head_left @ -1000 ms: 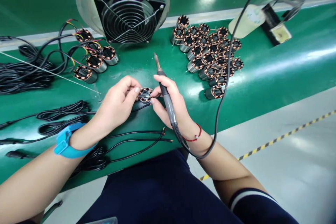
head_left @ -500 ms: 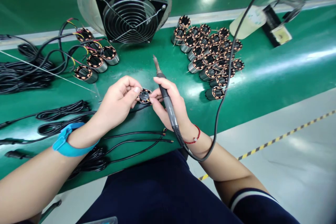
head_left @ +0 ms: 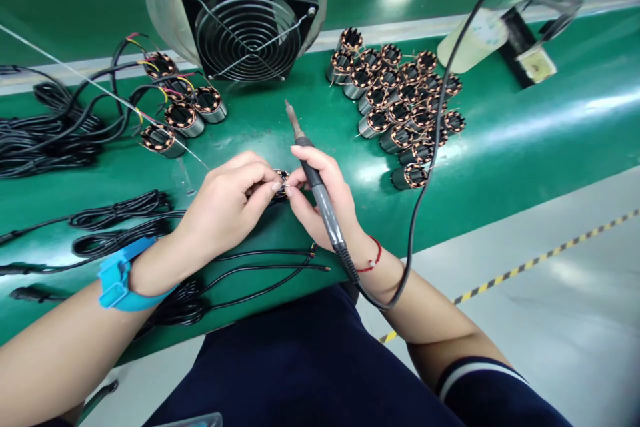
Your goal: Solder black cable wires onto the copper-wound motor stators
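Observation:
Between my hands is a small motor stator [head_left: 282, 177] with copper windings, mostly hidden by my fingers. My left hand [head_left: 233, 197] is closed, its thumb and forefinger pinching what looks like a fine wire at the stator's edge. In my right hand [head_left: 327, 197] lies a soldering iron [head_left: 320, 197], its bare tip pointing up and away over the bench. The thumb and a fingertip of that same hand also meet at the stator's right side. A thin pale strand [head_left: 105, 90] slants from the upper left to just behind my left hand.
Several stators [head_left: 400, 110] stand grouped at the right; wired ones [head_left: 183, 119] stand at the left beside black cable bundles [head_left: 50, 137]. A fan [head_left: 250, 40] stands at the back. The iron's cord [head_left: 435, 147] crosses the right side. A bottle [head_left: 473, 40] and sponge holder [head_left: 535, 63] are farther right.
My left hand has turned and shifted right, its fingertips now covering much of the stator. The iron's tip has moved slightly left. The pale strand now sits higher and reaches farther right.

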Motion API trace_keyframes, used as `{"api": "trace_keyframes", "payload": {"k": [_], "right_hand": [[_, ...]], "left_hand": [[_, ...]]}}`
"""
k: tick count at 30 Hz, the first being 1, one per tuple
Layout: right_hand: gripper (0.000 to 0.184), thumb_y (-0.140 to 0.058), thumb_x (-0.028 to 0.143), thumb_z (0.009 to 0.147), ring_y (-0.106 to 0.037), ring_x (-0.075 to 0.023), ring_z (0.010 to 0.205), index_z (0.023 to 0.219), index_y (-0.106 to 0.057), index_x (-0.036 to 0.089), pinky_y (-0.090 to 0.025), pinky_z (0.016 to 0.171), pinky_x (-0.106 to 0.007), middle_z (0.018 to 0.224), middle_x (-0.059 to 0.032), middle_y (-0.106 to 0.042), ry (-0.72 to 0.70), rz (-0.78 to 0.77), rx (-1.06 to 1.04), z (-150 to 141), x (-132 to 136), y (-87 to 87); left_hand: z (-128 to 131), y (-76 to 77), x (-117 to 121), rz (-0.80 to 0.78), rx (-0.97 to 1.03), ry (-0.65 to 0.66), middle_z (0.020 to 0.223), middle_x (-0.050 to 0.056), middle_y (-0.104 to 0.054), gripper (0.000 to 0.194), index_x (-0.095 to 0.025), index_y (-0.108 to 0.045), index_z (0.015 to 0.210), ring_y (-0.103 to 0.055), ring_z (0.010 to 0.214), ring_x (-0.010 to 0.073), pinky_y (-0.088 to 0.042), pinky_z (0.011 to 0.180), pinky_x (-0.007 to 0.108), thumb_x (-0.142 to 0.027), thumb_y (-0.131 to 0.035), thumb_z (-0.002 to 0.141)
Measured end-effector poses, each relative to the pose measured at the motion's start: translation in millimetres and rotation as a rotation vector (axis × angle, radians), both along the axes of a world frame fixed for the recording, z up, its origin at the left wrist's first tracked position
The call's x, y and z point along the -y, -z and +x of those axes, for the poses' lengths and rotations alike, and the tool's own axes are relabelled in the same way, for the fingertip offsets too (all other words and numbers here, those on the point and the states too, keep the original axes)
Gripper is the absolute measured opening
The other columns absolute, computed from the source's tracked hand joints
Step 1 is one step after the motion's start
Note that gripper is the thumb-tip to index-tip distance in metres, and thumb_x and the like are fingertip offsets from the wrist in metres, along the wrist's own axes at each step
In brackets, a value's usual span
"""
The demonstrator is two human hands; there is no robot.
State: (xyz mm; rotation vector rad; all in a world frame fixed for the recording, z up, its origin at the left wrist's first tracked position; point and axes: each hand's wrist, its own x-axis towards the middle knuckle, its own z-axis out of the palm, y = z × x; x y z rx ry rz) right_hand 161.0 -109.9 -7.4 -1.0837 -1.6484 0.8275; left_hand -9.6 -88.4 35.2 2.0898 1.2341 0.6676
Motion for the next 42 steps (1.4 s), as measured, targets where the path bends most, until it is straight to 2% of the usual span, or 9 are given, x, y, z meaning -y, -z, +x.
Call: {"api": "trace_keyframes", "payload": {"k": [9, 12, 16, 21, 27, 30, 33, 36, 42], "right_hand": [[0.045, -0.054, 0.014, 0.088, -0.063, -0.0123, 0.084, 0.130, -0.045, 0.026, -0.056, 0.085, -0.032, 0.104, -0.0001, -0.063, -0.024, 0.021, -0.014, 3, -1, -3.4], [0.042, -0.053, 0.017, 0.089, -0.063, -0.0136, 0.086, 0.129, -0.046, 0.026, -0.055, 0.087, -0.035, 0.109, -0.0011, -0.064, -0.031, 0.029, 0.009, 3, -1, -6.0], [0.042, -0.053, 0.020, 0.090, -0.064, -0.0165, 0.089, 0.130, -0.044, 0.026, -0.054, 0.093, -0.040, 0.093, 0.0005, -0.065, -0.015, 0.008, 0.070, 4, -1, -5.1], [0.052, -0.054, 0.017, 0.086, -0.062, -0.0164, 0.097, 0.136, -0.040, 0.026, -0.053, 0.092, -0.037, 0.103, -0.0022, -0.062, 0.074, -0.003, 0.052, 7, -4, 5.2], [0.047, -0.050, 0.014, 0.088, -0.063, -0.0136, 0.089, 0.134, -0.042, 0.023, -0.055, 0.088, -0.033, 0.095, 0.0000, -0.064, -0.005, -0.059, 0.001, 5, -10, 8.7], [0.042, -0.051, 0.014, 0.089, -0.064, -0.0126, 0.087, 0.130, -0.046, 0.024, -0.054, 0.089, -0.031, 0.095, 0.0012, -0.065, -0.082, -0.038, -0.013, 6, -12, 3.9], [0.040, -0.050, 0.013, 0.090, -0.064, -0.0129, 0.089, 0.128, -0.048, 0.026, -0.053, 0.091, -0.031, 0.096, 0.0002, -0.066, -0.153, -0.055, 0.084, 7, -14, 0.2], [0.043, -0.048, 0.013, 0.090, -0.064, -0.0138, 0.090, 0.130, -0.047, 0.027, -0.054, 0.092, -0.031, 0.097, -0.0003, -0.065, -0.123, -0.083, 0.142, 6, -15, 1.6], [0.045, -0.051, 0.016, 0.091, -0.065, -0.0159, 0.096, 0.134, -0.044, 0.027, -0.056, 0.092, -0.035, 0.105, -0.0012, -0.065, -0.011, -0.075, 0.050, 9, -8, 0.8]], "left_hand": [[-3, 0.6, -1, 0.008, -0.006, 0.086, 0.089, 0.004, -0.063, 0.010, -0.019, -0.064, 0.089, -0.058, 0.083, 0.0168, -0.046, 0.074, 0.030, -0.019, -0.055, 0.085], [-2, 2.3, -1, -0.045, 0.019, 0.018, 0.084, 0.003, -0.061, 0.008, -0.020, -0.062, 0.081, -0.056, 0.078, 0.0159, -0.044, 0.068, 0.028, -0.019, -0.055, 0.084], [1, 4.3, -3, -0.197, 0.138, -0.068, 0.078, 0.001, -0.058, 0.008, -0.019, -0.060, 0.073, -0.053, 0.070, 0.0126, -0.041, 0.061, 0.025, -0.017, -0.057, 0.080], [6, 4.4, -9, -0.382, 0.214, -0.181, 0.067, -0.001, -0.058, 0.008, -0.017, -0.061, 0.068, -0.050, 0.062, 0.0109, -0.039, 0.058, 0.024, -0.018, -0.060, 0.076], [9, 5.0, -12, -0.515, 0.303, -0.246, 0.063, -0.002, -0.061, 0.007, -0.017, -0.060, 0.065, -0.052, 0.059, 0.0108, -0.040, 0.058, 0.024, -0.019, -0.061, 0.071], [8, 6.0, -12, -0.511, 0.294, -0.250, 0.064, -0.001, -0.061, 0.007, -0.017, -0.060, 0.065, -0.052, 0.061, 0.0119, -0.040, 0.058, 0.025, -0.021, -0.061, 0.071], [5, 7.9, -12, -0.438, 0.247, -0.232, 0.067, 0.000, -0.061, 0.008, -0.018, -0.060, 0.065, -0.052, 0.062, 0.0121, -0.039, 0.058, 0.026, -0.021, -0.060, 0.072], [4, 10.6, -13, -0.356, 0.192, -0.200, 0.069, 0.000, -0.058, 0.008, -0.018, -0.060, 0.063, -0.051, 0.062, 0.0119, -0.037, 0.056, 0.026, -0.019, -0.058, 0.071], [5, 13.8, -14, -0.316, 0.152, -0.194, 0.071, 0.000, -0.056, 0.010, -0.017, -0.061, 0.063, -0.051, 0.065, 0.0123, -0.038, 0.058, 0.026, -0.018, -0.058, 0.072]]}}
